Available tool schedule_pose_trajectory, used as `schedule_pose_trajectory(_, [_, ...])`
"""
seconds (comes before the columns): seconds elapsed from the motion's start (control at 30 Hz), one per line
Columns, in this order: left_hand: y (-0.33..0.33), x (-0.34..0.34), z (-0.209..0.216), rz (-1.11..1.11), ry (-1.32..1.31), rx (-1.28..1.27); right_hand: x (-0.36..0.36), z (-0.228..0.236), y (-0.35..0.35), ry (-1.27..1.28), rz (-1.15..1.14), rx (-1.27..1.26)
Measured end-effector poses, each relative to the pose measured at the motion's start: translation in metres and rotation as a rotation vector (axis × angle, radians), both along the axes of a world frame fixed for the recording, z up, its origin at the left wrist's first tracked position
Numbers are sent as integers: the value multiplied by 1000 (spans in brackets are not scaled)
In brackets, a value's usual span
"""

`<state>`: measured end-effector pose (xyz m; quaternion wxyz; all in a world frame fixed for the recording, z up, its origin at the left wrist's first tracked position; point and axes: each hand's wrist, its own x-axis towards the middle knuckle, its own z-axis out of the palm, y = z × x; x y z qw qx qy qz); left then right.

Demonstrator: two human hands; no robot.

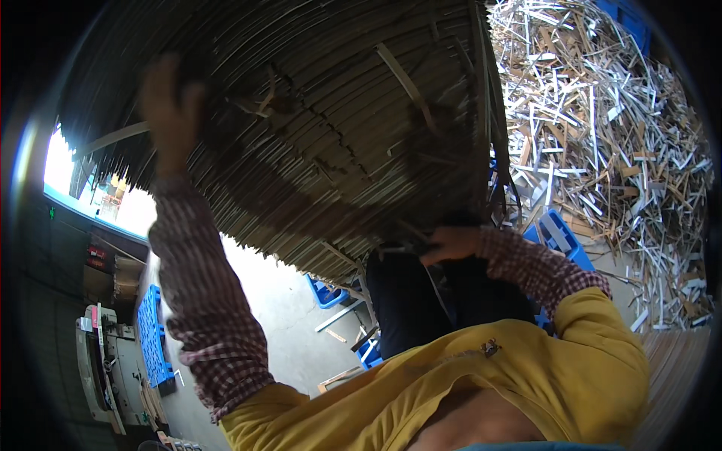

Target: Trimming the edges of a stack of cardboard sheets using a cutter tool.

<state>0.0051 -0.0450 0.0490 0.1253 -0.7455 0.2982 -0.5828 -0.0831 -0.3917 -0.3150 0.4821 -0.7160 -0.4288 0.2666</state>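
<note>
The stack (323, 135) of thin brown sheets, prob. cardboard or veneer, fills the upper centre of the frame, from upper left to the middle right. It is very big, with many layers seen edge-on, so I judge it heavy as a whole. The single sheets look light and a bit flexible; some strips stick out and some edges are cracked, so they may break or slide apart. The layers could slip on each other if it is taken only from one side. Best hold, I think, is w/ two hands far apart: one flat on the far upper side, one under the lower edge.

The left hand (169, 113) is raised in the upper left, fingers spread and laid flat against the stack face. The right hand (451, 244) is at centre right, under the stack's lower edge; it seems curled on the edge, but I cannot tell exactly how, it is in shadow.

At upper right is a scrap pile (609, 143) of pale offcuts on the floor. Blue pallets (154, 338) lie at lower left and also near the right hand.
</note>
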Motion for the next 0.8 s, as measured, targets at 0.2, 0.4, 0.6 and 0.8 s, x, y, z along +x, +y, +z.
schedule_pose_trajectory(0.2, [-41, -1, -87, 284, 157, 142, 38, 101, -39, -70, -262, 37])
schedule_pose_trajectory(0.4, [-27, 0, -77, -107, 220, -218, 90, 163, 2, -59, -527, -48])
schedule_pose_trajectory(0.6, [-89, -114, -112, -291, 467, -645, 131, 176, 12, -317, -495, 223])
schedule_pose_trajectory(0.8, [-63, -129, -150, -116, 1136, -236, 130, 64, 20, 109, -191, 272])
